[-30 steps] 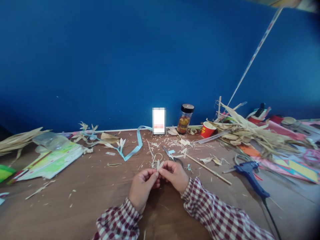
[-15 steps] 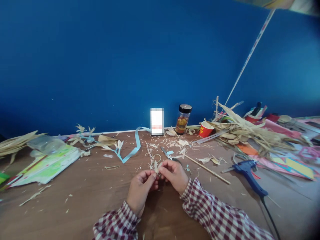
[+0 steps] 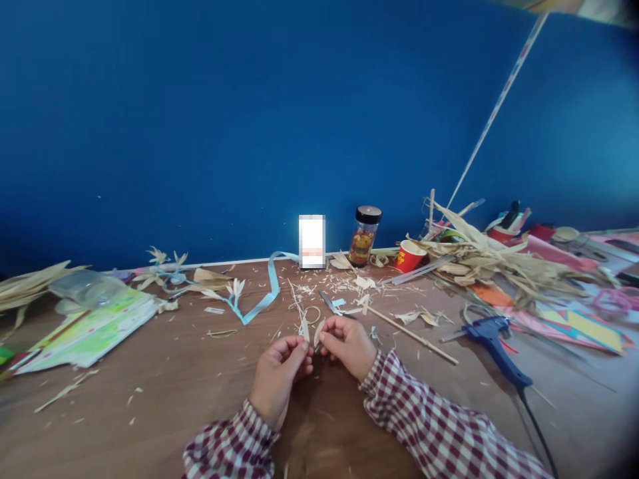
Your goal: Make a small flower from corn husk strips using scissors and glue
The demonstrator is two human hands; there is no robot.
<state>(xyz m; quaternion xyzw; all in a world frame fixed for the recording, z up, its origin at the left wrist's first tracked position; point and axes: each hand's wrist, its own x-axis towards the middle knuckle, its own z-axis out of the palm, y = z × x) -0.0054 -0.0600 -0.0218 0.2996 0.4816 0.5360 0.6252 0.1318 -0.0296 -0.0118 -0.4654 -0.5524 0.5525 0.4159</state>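
My left hand (image 3: 278, 374) and my right hand (image 3: 347, 344) meet low over the brown table (image 3: 164, 392), both in checked red-and-white sleeves. Each pinches a small pale strip of dried husk (image 3: 304, 328), and the two strips (image 3: 318, 330) stand up side by side, slightly parted, between the fingertips. Scissors (image 3: 330, 305) lie just beyond my right hand among husk scraps.
A blue glue gun (image 3: 492, 339) with a black cord lies at the right, beside a thin wooden stick (image 3: 414, 336). Behind stand a jar (image 3: 364, 235), a red paper cup (image 3: 410, 256) and a heap of dried husks (image 3: 492, 263). A light blue ribbon (image 3: 264, 293) and a green booklet (image 3: 94, 326) lie left.
The single husk piece held between both hands now shows as two strips, drawn slightly apart. The hands have hardly shifted; the view moved a little.
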